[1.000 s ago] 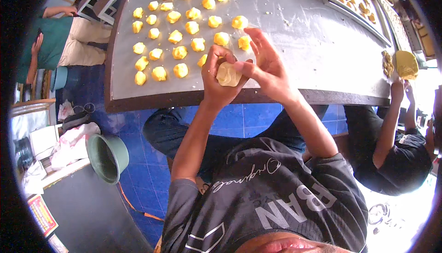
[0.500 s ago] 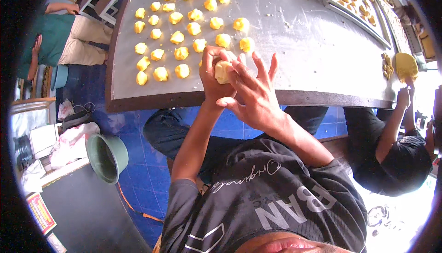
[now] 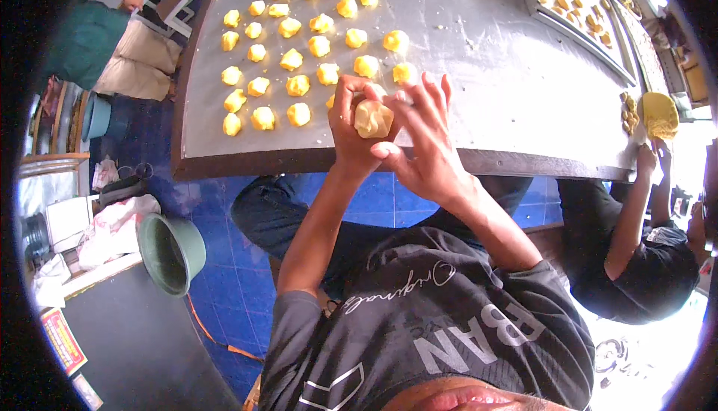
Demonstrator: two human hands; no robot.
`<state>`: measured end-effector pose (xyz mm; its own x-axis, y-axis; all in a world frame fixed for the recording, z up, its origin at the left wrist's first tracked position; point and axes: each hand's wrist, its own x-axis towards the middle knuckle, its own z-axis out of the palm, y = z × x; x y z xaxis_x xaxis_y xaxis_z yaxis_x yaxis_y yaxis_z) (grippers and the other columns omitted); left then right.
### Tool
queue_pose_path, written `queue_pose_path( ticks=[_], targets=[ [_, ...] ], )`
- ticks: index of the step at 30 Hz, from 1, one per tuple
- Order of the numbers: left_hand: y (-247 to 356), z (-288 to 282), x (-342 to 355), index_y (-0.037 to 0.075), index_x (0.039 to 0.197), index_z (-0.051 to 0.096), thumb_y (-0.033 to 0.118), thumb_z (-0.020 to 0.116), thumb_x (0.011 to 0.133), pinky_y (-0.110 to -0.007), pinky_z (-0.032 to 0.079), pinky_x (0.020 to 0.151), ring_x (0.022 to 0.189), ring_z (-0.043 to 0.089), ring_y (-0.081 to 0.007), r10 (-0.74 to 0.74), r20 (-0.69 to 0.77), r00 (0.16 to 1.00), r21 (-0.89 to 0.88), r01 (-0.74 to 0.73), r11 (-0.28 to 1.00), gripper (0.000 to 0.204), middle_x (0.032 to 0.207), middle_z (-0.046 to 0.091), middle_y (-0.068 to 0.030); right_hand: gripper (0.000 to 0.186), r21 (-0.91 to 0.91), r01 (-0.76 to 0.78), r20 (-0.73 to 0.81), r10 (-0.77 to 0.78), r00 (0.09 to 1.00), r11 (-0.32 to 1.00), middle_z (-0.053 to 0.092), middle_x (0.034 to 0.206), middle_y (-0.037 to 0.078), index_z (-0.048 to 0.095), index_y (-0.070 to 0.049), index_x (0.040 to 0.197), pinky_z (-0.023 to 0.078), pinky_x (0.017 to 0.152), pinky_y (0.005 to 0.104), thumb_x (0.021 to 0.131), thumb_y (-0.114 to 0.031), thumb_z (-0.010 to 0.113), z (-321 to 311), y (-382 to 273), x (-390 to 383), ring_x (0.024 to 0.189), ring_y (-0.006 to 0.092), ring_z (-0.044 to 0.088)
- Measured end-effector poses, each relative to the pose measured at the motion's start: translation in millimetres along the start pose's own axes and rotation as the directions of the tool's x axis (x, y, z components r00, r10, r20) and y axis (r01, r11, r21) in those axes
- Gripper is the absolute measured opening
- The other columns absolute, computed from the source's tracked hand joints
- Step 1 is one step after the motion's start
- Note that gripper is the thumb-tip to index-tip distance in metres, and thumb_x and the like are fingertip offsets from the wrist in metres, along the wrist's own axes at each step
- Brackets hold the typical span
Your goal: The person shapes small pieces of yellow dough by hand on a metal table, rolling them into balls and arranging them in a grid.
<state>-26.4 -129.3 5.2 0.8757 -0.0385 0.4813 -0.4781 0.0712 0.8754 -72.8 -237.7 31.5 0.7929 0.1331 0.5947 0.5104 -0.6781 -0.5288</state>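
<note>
The dark near edge [image 3: 419, 163] of the grey surface [image 3: 493, 89] passes beneath my wrists, so my forearms reach over it from my lap. On my left, rows of yellow lumps [image 3: 298, 86] come close to my left hand and, farther out, leave a narrow margin before the side edge. The roomier side is my right: a broad stretch of metal runs from the lumps to the tray [image 3: 583, 45] at the far right and to a co-worker's hand [image 3: 648, 158] near a yellow slab [image 3: 661, 112]. My left hand [image 3: 354, 130] is curled around a pale dough piece [image 3: 373, 119], holding it above the surface near the front edge, its creased face toward me. My right hand [image 3: 428, 138] is open beside it, fingers spread and thumb apart, gripping nothing (whether a fingertip brushes the dough, I cannot tell).
</note>
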Motion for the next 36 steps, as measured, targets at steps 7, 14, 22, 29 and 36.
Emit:
queue_pose_path(
  ticks=[7,14,22,29,36],
  targets=[
    [-13.5,2.4,-6.0,0.008,0.086,0.04,0.014,0.075,0.068,-0.022,0.043,0.055,0.064,0.051,-0.0059,-0.155,-0.044,0.987,-0.18,0.145,0.973,0.04,0.07,0.05,0.0008,0.059,-0.091,0.061,0.151,-0.047,0.987,0.994,0.045,0.121,0.015,0.054,-0.004,0.111,0.016,0.098,0.0609,0.076,-0.051,0.057,2.2,-7.7,-3.9,0.114,0.0425,0.035],
    [-12.7,2.7,-0.9,0.008,0.086,0.04,0.01,0.074,0.068,-0.021,0.041,0.054,0.062,0.048,-0.0056,0.018,0.0,1.0,-0.131,-0.018,0.991,0.039,0.07,0.047,0.001,0.062,0.07,-0.071,0.111,0.063,0.992,0.995,0.043,0.123,0.016,0.051,-0.006,0.116,0.01,0.1,0.0632,0.077,-0.053,0.056,3.8,-4.9,-8.7,0.118,0.0437,0.03],
    [-3.6,3.1,0.3,0.008,0.085,0.038,0.007,0.073,0.07,-0.022,0.039,0.052,0.061,0.047,-0.0055,-0.037,0.034,0.999,-0.082,0.039,0.996,0.038,0.069,0.046,0.0003,0.06,-0.079,0.073,0.183,-0.057,0.981,0.994,0.04,0.128,0.018,0.054,-0.007,0.116,0.005,0.104,0.06,0.078,-0.053,0.057,-2.5,5.1,-20.6,0.125,0.0438,0.024],
    [-7.2,2.0,-0.2,0.008,0.085,0.037,0.007,0.069,0.074,-0.022,0.038,0.05,0.059,0.045,-0.0053,-0.037,0.017,0.999,-0.034,0.037,0.999,0.034,0.067,0.044,0.0011,0.05,-0.117,0.112,0.132,-0.096,0.987,0.987,0.042,0.127,0.014,0.062,-0.013,0.104,0.004,0.103,0.0625,0.076,-0.054,0.057,-0.3,4.5,-17.4,0.124,0.0411,0.027],
    [-12.7,4.0,0.5,0.006,0.086,0.039,0.009,0.069,0.074,-0.024,0.039,0.05,0.057,0.049,-0.0072,-0.056,-0.012,0.998,0.067,0.057,0.996,0.032,0.064,0.049,-0.0017,0.057,-0.23,0.179,0.155,-0.146,0.977,0.957,0.041,0.131,0.014,0.058,-0.009,0.113,0.003,0.102,0.0637,0.079,-0.054,0.055,11.0,8.4,-19.3,0.124,0.0445,0.025]
  ],
)
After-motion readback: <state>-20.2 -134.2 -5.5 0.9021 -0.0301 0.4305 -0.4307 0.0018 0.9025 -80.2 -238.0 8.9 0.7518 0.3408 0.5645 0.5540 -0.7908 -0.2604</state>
